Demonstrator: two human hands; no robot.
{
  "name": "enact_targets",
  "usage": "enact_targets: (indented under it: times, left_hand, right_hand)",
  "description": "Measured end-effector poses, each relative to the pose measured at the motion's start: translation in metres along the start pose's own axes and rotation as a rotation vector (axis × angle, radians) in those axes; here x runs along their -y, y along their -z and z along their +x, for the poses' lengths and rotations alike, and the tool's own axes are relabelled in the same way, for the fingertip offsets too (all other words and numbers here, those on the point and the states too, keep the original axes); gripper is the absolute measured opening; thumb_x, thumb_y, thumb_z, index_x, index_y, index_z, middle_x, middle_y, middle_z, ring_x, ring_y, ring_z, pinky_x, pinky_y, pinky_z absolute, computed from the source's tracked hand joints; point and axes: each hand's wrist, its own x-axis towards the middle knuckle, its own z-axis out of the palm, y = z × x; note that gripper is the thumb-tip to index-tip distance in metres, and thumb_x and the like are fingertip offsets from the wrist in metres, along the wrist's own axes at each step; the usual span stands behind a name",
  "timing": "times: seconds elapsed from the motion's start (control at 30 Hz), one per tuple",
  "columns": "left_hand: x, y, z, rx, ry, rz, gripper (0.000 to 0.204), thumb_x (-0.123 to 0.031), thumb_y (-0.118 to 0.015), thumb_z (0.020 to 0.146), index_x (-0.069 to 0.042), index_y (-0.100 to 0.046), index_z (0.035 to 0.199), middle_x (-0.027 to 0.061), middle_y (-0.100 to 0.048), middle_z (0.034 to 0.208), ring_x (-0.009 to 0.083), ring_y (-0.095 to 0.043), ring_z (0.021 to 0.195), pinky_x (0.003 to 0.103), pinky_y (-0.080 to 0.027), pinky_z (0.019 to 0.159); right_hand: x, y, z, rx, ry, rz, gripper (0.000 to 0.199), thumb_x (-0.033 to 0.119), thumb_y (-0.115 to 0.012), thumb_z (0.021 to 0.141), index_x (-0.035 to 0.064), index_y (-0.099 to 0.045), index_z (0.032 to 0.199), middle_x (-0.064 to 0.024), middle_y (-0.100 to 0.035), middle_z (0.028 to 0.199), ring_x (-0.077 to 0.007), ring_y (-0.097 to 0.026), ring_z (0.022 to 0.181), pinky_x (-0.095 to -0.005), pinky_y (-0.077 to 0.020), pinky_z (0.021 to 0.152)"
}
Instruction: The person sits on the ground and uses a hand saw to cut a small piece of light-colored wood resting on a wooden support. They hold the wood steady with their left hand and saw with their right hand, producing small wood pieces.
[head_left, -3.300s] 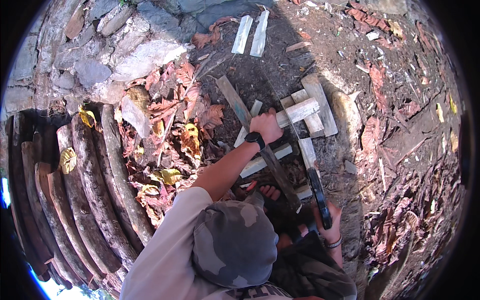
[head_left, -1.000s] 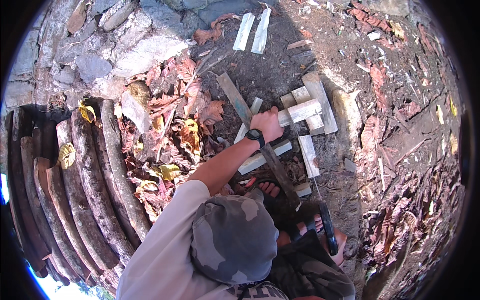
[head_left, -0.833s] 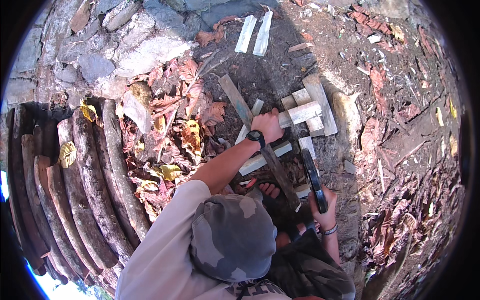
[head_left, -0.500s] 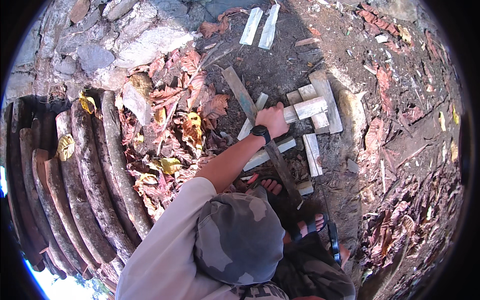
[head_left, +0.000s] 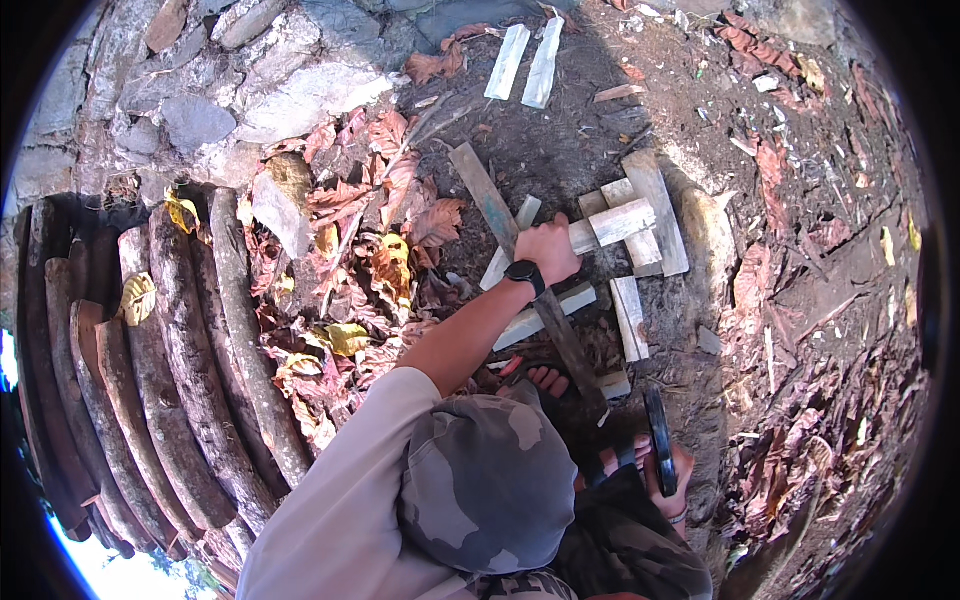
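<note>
My left hand (head_left: 548, 252), with a black watch at its wrist, is closed at the long weathered wooden slat (head_left: 486, 193), which slants across the ground. Its fingers reach beside the end of a pale wood block (head_left: 621, 222). Closed around a long black tool (head_left: 658, 430), my right hand (head_left: 677, 472) is low by my knee. The tool is dark and seen nearly edge-on; I cannot make out its kind. Beneath the slat lie a pale stick (head_left: 512, 243) and another pale piece (head_left: 545, 317). A short block (head_left: 629, 318) lies to the right of the slat.
Stacked logs (head_left: 190, 360) fill the left side. Dry leaves (head_left: 390, 262) lie beside them, and a stone wall (head_left: 300, 80) stands at the far left. Two pale wood strips (head_left: 525, 62) lie farther off. My sandalled foot (head_left: 548, 378) is near the slat's lower end.
My right hand has come into fuller view with the black tool, which now stands higher. My left hand keeps its place at the slat. The whole view has shifted slightly.
</note>
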Motion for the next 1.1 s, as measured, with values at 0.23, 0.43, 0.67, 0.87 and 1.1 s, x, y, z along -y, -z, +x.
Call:
enact_targets:
  times: [0.23,0.43,0.67,0.87,1.1]
  left_hand:
    - [0.002,-0.003,-0.003,-0.035,-0.024,-0.019,0.049,-0.029,-0.079,0.072,0.001,-0.059,0.104,0.0234,-0.073,0.087,0.0387,-0.074,0.082,0.048,-0.060,0.074]
    - [-0.012,0.000,-0.008,0.035,-0.109,0.063,0.049,-0.031,-0.077,0.073,0.001,-0.059,0.105,0.0237,-0.073,0.088,0.0392,-0.073,0.082,0.048,-0.060,0.074]
    - [-0.007,-0.004,-0.006,0.019,0.008,0.020,0.051,-0.033,-0.076,0.074,0.001,-0.059,0.108,0.0241,-0.074,0.090,0.0394,-0.074,0.085,0.049,-0.060,0.075]
    - [-0.011,-0.003,-0.005,-0.009,-0.017,0.015,0.049,-0.033,-0.079,0.074,0.001,-0.060,0.104,0.0248,-0.073,0.090,0.0395,-0.074,0.085,0.048,-0.060,0.074]
    - [-0.011,-0.003,-0.008,0.038,-0.116,0.056,0.049,-0.032,-0.078,0.074,0.001,-0.059,0.104,0.0248,-0.073,0.090,0.0398,-0.073,0.084,0.049,-0.060,0.074]
  right_hand:
    - [-0.047,0.050,-0.098,-0.009,-0.196,-0.267,0.022,0.021,-0.071,0.074,0.0013,-0.062,0.074,-0.0133,-0.056,0.062,-0.0275,-0.062,0.055,-0.0380,-0.0453,0.053]
    - [0.015,0.001,0.020,0.044,0.025,-0.082,0.013,0.006,-0.068,0.081,0.0004,-0.057,0.077,-0.0134,-0.055,0.063,-0.0285,-0.058,0.056,-0.0375,-0.0428,0.054]
    - [0.011,-0.018,0.041,0.012,0.022,-0.006,0.019,0.004,-0.073,0.080,0.0006,-0.055,0.075,-0.0146,-0.052,0.064,-0.0326,-0.057,0.055,-0.0389,-0.0417,0.053]
    - [-0.019,0.048,-0.097,0.004,-0.302,-0.233,0.012,0.006,-0.074,0.071,0.0047,-0.066,0.080,-0.0119,-0.064,0.069,-0.0186,-0.066,0.066,-0.0349,-0.0491,0.060]
    - [0.003,-0.007,0.014,0.063,0.012,-0.025,0.013,0.003,-0.071,0.080,0.0010,-0.058,0.078,-0.0130,-0.057,0.066,-0.0252,-0.060,0.059,-0.0368,-0.0446,0.056]
